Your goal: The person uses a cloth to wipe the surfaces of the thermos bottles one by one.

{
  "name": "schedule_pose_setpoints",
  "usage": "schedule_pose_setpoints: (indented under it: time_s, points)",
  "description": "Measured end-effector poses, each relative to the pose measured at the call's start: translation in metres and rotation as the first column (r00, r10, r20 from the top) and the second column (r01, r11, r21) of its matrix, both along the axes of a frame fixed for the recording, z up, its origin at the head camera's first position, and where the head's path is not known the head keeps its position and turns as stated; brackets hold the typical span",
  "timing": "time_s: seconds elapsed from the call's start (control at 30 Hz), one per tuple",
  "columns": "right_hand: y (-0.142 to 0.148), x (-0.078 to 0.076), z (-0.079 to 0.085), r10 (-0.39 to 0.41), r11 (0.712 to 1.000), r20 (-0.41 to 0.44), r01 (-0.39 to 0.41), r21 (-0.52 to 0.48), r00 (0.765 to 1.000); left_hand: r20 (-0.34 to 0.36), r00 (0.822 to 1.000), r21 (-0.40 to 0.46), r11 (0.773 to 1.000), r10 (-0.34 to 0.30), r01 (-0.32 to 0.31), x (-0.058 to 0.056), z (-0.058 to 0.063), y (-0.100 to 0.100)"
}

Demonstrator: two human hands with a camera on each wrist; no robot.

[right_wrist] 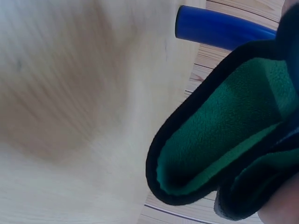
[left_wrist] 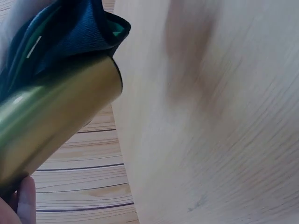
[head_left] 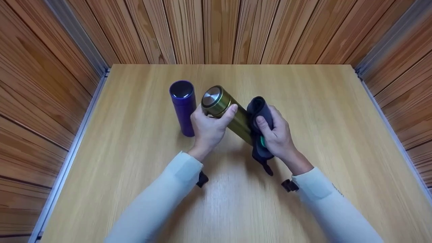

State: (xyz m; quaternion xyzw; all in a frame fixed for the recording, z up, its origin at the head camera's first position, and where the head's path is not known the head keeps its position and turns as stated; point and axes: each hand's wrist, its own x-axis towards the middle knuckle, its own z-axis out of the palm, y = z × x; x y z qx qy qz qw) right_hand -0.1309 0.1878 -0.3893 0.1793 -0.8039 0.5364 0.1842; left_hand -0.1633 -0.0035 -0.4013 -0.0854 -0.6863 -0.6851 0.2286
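My left hand (head_left: pixel 210 126) grips an olive-gold thermos flask (head_left: pixel 240 125) near its silver-topped lid, and the flask tilts with its base down to the right. In my right hand (head_left: pixel 279 135) is a folded dark cloth (head_left: pixel 260 109), pressed against the lower side of the flask. The right wrist view shows the cloth's green fuzzy lining (right_wrist: pixel 233 107) and black edging. From the left wrist, the flask's gold base end (left_wrist: pixel 93 88) shows beside the cloth (left_wrist: pixel 70 37). A purple flask (head_left: pixel 183 111) stands upright just left of my left hand.
A light wooden table (head_left: pixel 135 185) lies under everything. Wooden plank walls (head_left: pixel 219 30) enclose it at the back and both sides, with metal strips (head_left: pixel 67 165) along the side edges. Both sleeves carry a small black device (head_left: pixel 290 185) at the wrist.
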Motion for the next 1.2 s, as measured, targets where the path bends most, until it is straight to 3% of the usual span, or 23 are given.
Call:
schedule_pose_setpoints:
  time_s: [0.1, 0.37, 0.53, 0.67, 0.83, 1.03, 1.2]
  points:
    - [0.003, 0.0, -0.002, -0.006, 1.0, 0.004, 0.006, -0.008, 1.0, 0.019, 0.999, 0.015, 0.999, 0.03, -0.031, -0.001, 0.001, -0.001]
    - [0.011, 0.001, -0.008, -0.016, 0.999, 0.053, 0.018, -0.046, 0.998, 0.182, 0.982, 0.075, 0.995, 0.054, -0.068, -0.003, 0.01, -0.005]
    - [0.027, -0.009, -0.033, -0.026, 0.995, 0.09, 0.034, -0.09, 0.996, 0.281, 0.959, 0.157, 0.985, 0.024, -0.071, -0.004, 0.011, -0.008]
    - [0.032, -0.013, -0.048, 0.001, 0.986, 0.1, 0.015, -0.164, 0.995, 0.315, 0.949, 0.216, 0.972, 0.016, -0.088, -0.005, 0.012, -0.008]
    - [0.031, -0.01, -0.053, 0.083, 0.955, 0.118, -0.045, -0.295, 0.989, 0.304, 0.953, 0.268, 0.96, -0.006, -0.08, -0.005, 0.013, -0.006]
    - [0.028, 0.0, -0.058, 0.195, 0.882, 0.197, -0.084, -0.464, 0.961, 0.292, 0.956, 0.299, 0.952, -0.024, -0.068, -0.004, 0.013, -0.007]
    - [0.027, 0.002, -0.057, 0.265, 0.843, 0.195, -0.129, -0.522, 0.944, 0.294, 0.955, 0.307, 0.951, -0.051, -0.044, -0.004, 0.015, -0.008]
